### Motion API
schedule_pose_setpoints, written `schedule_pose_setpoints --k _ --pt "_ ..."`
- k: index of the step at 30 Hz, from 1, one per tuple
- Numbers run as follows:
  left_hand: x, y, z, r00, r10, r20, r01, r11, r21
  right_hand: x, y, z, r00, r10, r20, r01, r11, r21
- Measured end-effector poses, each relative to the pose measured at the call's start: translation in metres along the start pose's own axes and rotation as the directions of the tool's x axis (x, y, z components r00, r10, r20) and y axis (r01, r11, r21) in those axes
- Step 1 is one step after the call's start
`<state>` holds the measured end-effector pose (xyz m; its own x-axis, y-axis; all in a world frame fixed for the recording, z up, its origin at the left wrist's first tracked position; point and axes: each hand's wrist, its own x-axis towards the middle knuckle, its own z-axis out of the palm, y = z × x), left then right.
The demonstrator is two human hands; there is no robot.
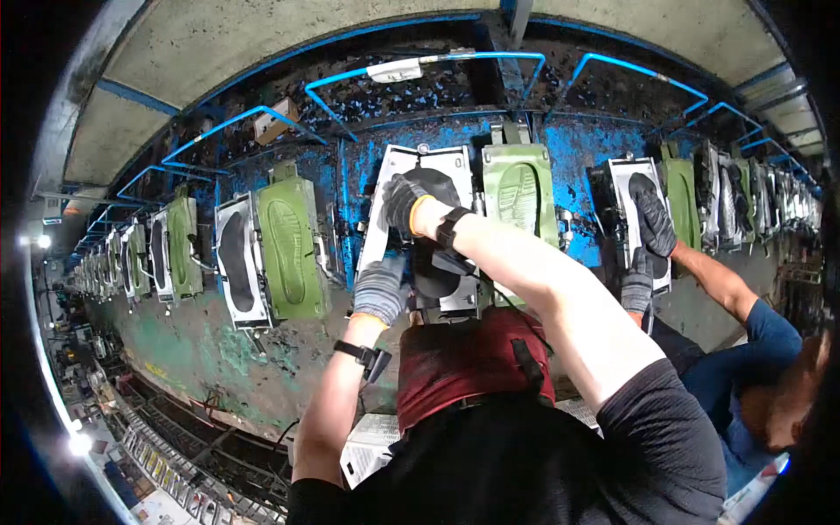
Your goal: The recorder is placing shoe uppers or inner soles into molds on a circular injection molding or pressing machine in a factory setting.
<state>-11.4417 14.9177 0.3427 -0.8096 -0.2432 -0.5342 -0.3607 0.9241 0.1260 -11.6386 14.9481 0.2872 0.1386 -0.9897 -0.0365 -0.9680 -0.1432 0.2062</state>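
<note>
In front of me lies a two-part shoe-sole mould. Its left half is a silver-white plate point(456, 166) with a black sole-shaped piece point(437, 185) on it. The green half point(518, 197) beside it has a ribbed sole-shaped hollow. My right hand point(404, 203), in a dark striped knit glove, is over the plate's upper left part, its fingers curled at the black piece's edge. What they grip, if anything, is hidden. My left hand point(381, 291), in a grey striped glove, is at the plate's lower left edge; motion blurs its fingers. My right forearm covers part of both mould halves.
Similar open moulds line both sides, including a green mould half point(289, 245) on the left. Blue bent rails point(429, 59) run behind them. At right, a co-worker's gloved hands point(653, 223) are on another mould. A cardboard box point(276, 121) sits behind the rails.
</note>
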Motion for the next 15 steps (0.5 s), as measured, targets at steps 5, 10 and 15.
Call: schedule_pose_setpoints --k 5,10,15 --pt "-0.058 -0.093 0.063 0.961 -0.266 0.077 0.277 0.921 -0.275 -0.021 0.002 -0.014 0.944 0.246 -0.220 -0.213 0.963 0.163" --pt "-0.052 -0.045 0.067 0.897 -0.006 0.443 0.112 0.971 -0.213 -0.030 -0.014 -0.004 0.824 0.488 -0.286 -0.406 0.862 0.303" --pt "-0.015 -0.042 0.090 0.993 0.004 -0.120 -0.038 0.959 -0.281 -0.079 -0.079 -0.005 0.765 0.628 0.144 -0.611 0.636 0.470"
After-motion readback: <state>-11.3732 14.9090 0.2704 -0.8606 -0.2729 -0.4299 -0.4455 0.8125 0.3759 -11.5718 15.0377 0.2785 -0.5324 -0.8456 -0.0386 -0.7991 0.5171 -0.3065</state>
